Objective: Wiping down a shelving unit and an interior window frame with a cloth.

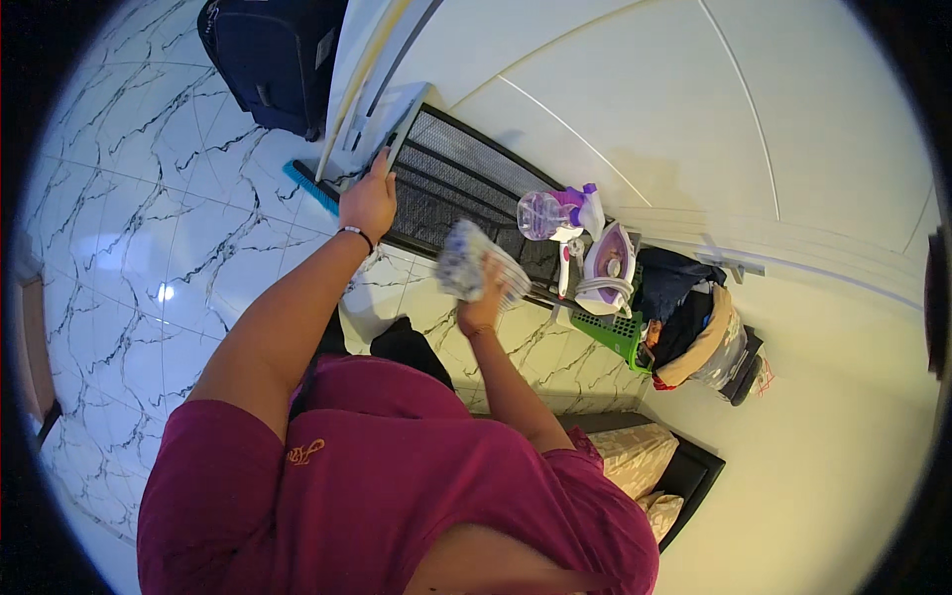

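My left hand [369, 203] is closed on the near-left end of a black mesh rack [436, 164], at its pale end frame. A crumpled white-and-grey patterned cloth [464, 260] is in my right hand [483, 297], held over the front side of the rack and blurred by motion. To the right of the cloth, on the rack, are a clear spray bottle [540, 216] with purple parts and a purple-and-white iron [610, 260] with its cord wound. A slim white handle with a pink part [565, 268] stands between them.
Right of the rack are a green plastic basket [623, 339] and a fabric hamper [684, 367] with dark clothes. A blue-bristled broom [313, 188] and a black suitcase [273, 69] stand at the left. White wall panels [635, 109] run behind; a bed [635, 458] is near right.
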### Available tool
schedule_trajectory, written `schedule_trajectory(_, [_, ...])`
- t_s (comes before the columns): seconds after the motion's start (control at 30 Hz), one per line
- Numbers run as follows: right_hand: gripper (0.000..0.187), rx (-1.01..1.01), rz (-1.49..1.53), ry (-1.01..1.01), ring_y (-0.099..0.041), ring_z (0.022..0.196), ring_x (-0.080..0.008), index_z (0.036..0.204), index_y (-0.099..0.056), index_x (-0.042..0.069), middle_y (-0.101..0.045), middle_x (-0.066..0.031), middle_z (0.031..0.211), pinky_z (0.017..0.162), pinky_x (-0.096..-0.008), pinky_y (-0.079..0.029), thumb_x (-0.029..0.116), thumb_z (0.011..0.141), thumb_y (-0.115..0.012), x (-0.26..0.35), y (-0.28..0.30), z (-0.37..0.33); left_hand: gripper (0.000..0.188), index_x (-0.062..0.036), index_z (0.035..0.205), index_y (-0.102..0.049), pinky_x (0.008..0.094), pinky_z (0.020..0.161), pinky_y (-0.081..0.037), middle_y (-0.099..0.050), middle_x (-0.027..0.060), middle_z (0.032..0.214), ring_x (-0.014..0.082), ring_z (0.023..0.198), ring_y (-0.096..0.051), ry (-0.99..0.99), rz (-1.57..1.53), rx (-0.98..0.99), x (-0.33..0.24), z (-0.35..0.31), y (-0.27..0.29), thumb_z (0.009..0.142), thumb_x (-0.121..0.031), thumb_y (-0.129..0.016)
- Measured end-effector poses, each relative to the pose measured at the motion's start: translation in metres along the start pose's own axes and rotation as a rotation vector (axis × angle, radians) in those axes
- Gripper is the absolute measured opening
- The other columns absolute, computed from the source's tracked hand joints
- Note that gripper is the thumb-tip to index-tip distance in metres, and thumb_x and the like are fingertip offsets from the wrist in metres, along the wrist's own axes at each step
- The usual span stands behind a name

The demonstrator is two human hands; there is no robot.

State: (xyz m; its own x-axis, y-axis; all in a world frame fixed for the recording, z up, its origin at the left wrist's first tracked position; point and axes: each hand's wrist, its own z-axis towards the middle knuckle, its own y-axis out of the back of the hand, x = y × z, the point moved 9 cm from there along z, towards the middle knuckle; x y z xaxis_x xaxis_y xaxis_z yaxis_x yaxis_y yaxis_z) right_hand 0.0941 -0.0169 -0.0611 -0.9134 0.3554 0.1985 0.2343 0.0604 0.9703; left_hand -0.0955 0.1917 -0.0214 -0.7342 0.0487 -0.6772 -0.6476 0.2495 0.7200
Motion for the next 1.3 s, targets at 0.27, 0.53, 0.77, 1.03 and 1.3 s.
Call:
schedule_trajectory(0.27, [0.051, 0.047, 0.106, 0.566, -0.016, 0.133, -0.0287, 0.123, -0.047, 0.014, -0.029, -0.0021, 0.141, 0.107, -0.0506, -0.011, 0.019, 0.073, -0.058, 0.136, 0.001, 0.078, 0.046, -0.0147, 0.131, -0.032, 0.0481, 0.062, -0.046, -0.062, 0.0197, 0.077, 0.0364, 0.069, -0.060, -0.012, -0.022, -0.041, 0.009, -0.002, 0.006, 0.086, -0.022, -0.041])
schedule_trajectory(0.53, [0.045, 0.134, 0.792, 0.492, -0.032, 0.125, -0.0320, 0.125, -0.042, 0.008, -0.037, -0.0145, 0.134, 0.103, -0.0448, -0.021, 0.014, 0.082, -0.050, 0.160, 0.041, 0.139, 0.039, -0.0104, 0.114, -0.048, 0.0463, 0.075, -0.043, -0.062, 0.0156, 0.081, 0.0327, 0.078, -0.060, 0.092, 0.030, 0.036, 0.031, -0.008, -0.006, 0.076, -0.018, -0.049])
schedule_trajectory(0.77, [0.056, -0.066, 0.441, 0.712, -0.017, 0.132, -0.0340, 0.129, -0.040, 0.016, -0.025, -0.0056, 0.142, 0.101, -0.0605, -0.012, 0.013, 0.074, -0.053, 0.165, 0.059, 0.213, 0.044, -0.0129, 0.123, -0.043, 0.0437, 0.080, -0.043, -0.062, 0.0146, 0.094, 0.0310, 0.081, -0.060, 0.082, 0.061, -0.079, 0.008, -0.006, 0.010, 0.080, -0.021, -0.050])
schedule_trajectory(1.03, [0.056, 0.152, -0.001, 0.732, -0.015, 0.133, -0.0307, 0.125, -0.046, 0.021, -0.022, 0.0005, 0.144, 0.103, -0.0609, -0.003, 0.015, 0.071, -0.056, 0.141, -0.004, 0.109, 0.068, -0.0234, 0.140, -0.011, 0.0627, 0.097, -0.019, -0.045, 0.0159, 0.125, 0.0343, 0.119, -0.040, 0.195, 0.006, -0.044, 0.017, -0.015, 0.014, 0.086, -0.049, -0.042])
schedule_trajectory(1.3, [0.055, 0.087, -0.124, 0.437, -0.008, 0.135, -0.0299, 0.127, -0.042, 0.030, -0.017, 0.0019, 0.145, 0.103, -0.0600, -0.002, 0.021, 0.075, -0.055, 0.105, 0.015, 0.162, 0.063, -0.0271, 0.140, -0.012, 0.0674, 0.097, -0.005, -0.017, 0.0125, 0.144, 0.0314, 0.134, -0.011, 0.076, 0.337, -0.117, 0.000, -0.007, 0.014, 0.088, -0.054, -0.033])
